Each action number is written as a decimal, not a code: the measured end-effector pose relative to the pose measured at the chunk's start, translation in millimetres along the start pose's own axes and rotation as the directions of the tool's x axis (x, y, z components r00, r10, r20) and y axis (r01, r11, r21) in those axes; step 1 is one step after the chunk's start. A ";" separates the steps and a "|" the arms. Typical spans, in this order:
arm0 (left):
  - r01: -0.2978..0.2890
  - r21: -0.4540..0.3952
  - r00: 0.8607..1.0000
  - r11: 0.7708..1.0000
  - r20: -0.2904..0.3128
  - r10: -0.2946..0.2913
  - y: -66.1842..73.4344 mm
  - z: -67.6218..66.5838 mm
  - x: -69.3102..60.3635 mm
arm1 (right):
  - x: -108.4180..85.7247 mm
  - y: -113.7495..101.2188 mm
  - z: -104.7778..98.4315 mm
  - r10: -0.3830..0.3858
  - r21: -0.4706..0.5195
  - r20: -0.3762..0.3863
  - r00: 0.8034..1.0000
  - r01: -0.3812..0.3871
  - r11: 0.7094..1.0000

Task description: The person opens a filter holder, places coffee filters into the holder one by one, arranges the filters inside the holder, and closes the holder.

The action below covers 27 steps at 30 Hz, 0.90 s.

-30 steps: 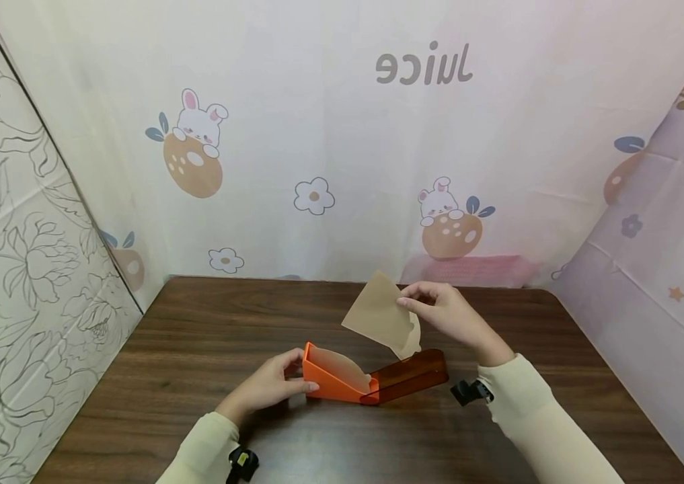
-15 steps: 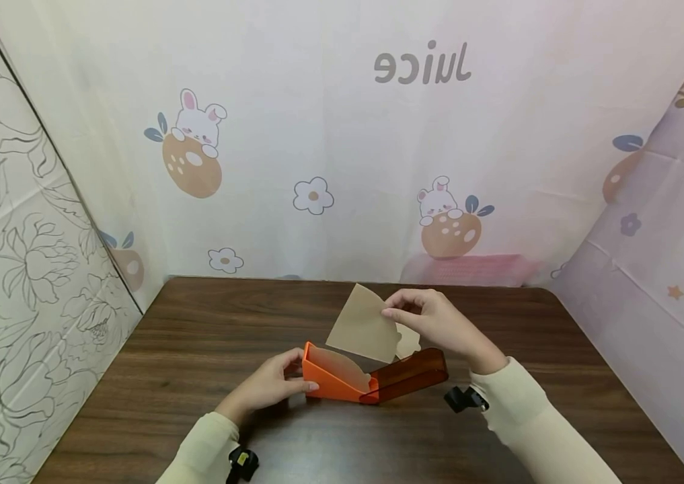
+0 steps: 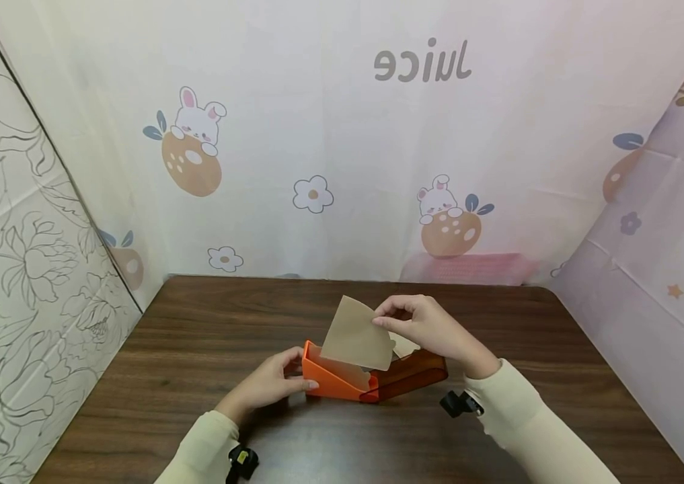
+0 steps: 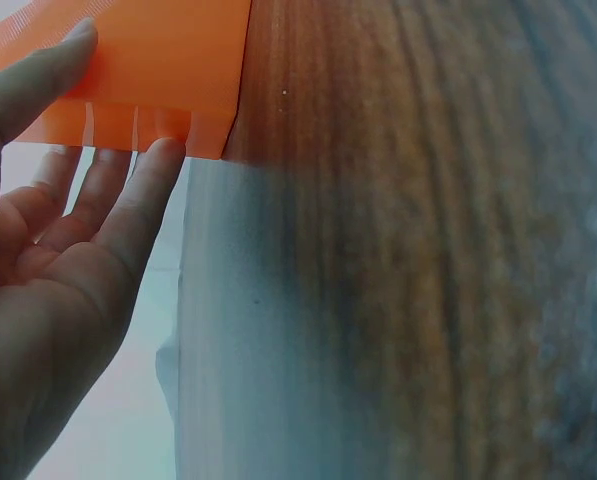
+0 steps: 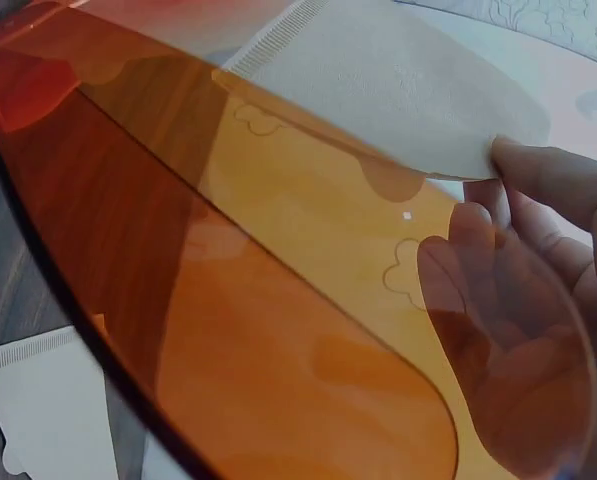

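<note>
An orange box (image 3: 334, 382) stands on the table, its see-through brown lid (image 3: 417, 376) swung out to the right; tan paper shows inside. My left hand (image 3: 266, 384) holds the box's left end, thumb on the near side, as the left wrist view shows on the orange wall (image 4: 158, 60). My right hand (image 3: 432, 327) pinches a tan paper filter (image 3: 356, 336) by its right edge, just above the box. In the right wrist view that filter (image 5: 388, 85) is behind the lid (image 5: 278, 330), partly seen through it.
Another tan paper (image 3: 403, 344) lies on the wooden table (image 3: 214, 316) behind the lid; pale paper (image 5: 53, 400) also shows at lower left in the right wrist view. A patterned curtain (image 3: 269, 134) hangs behind the table, and another at the left.
My right hand has moved left and down with the paper filter, which now hangs over the box and hides part of it. My left hand and the box have stayed in place.
</note>
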<state>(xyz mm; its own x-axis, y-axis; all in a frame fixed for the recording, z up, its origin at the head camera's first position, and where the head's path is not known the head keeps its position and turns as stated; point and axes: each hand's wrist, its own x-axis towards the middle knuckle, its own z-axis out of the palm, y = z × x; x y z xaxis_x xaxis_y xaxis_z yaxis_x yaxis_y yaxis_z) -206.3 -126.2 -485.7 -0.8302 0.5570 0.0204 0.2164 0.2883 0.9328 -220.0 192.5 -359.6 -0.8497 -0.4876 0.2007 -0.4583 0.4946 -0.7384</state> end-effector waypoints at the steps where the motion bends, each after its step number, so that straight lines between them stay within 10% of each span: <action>1: 0.003 0.002 1.000 1.000 0.000 -0.003 0.0 -0.1 0.1 | 0.0 -0.6 0.9 -0.005 -0.008 -0.002 1.000 0.005 1.000; 27: 0.012 -0.040 1.000 0.999 0.003 -0.011 2.1 0.8 -1.5 | 6.6 1.4 33.4 -0.196 -0.072 0.071 0.978 0.202 0.977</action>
<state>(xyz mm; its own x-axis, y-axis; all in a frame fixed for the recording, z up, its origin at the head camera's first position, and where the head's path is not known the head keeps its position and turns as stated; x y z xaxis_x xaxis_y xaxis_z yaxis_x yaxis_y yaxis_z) -204.2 -125.8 -484.0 -0.8309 0.5564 0.0085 0.1858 0.2631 0.9467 -217.6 165.9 -380.8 -0.7223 -0.6253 0.2955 -0.6378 0.4370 -0.6343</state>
